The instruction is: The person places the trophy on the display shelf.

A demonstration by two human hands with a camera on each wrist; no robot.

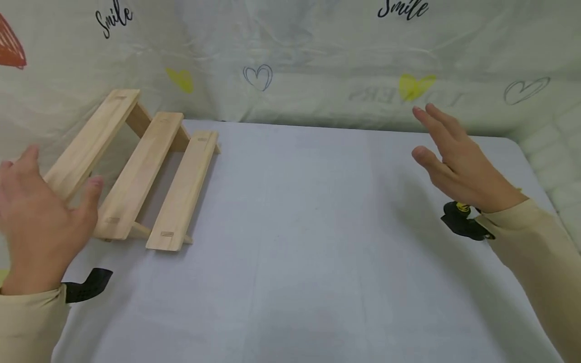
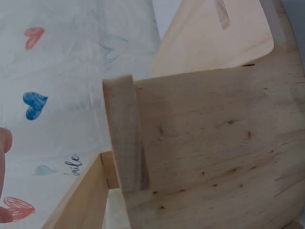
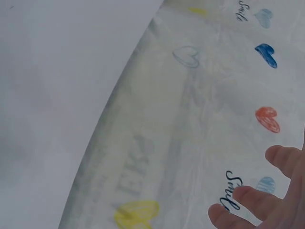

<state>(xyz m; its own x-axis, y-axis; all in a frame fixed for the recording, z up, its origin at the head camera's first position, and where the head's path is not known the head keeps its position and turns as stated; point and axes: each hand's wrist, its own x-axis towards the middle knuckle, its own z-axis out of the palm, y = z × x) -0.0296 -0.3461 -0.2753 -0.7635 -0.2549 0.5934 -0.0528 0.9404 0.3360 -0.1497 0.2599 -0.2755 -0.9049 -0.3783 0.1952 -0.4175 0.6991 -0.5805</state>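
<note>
A stepped wooden rack (image 1: 140,176) of three pale slats stands on the left part of the white table. My left hand (image 1: 45,217) is raised beside its near left end, fingers spread, holding nothing; it hides part of the tallest slat. In the left wrist view the wooden rack (image 2: 214,138) fills much of the picture at close range, with fingertips (image 2: 5,140) at the left edge. Over the far right of the table hovers my right hand (image 1: 458,161), its fingers extended and nothing in them. The right wrist view shows its fingers (image 3: 257,202) apart.
The white table (image 1: 308,227) reaches back to a pale curtain (image 1: 295,60) printed with hearts and "Smile" lettering. A padded white surface (image 1: 558,161) borders the right side. Black straps (image 1: 467,222) sit on both wrists.
</note>
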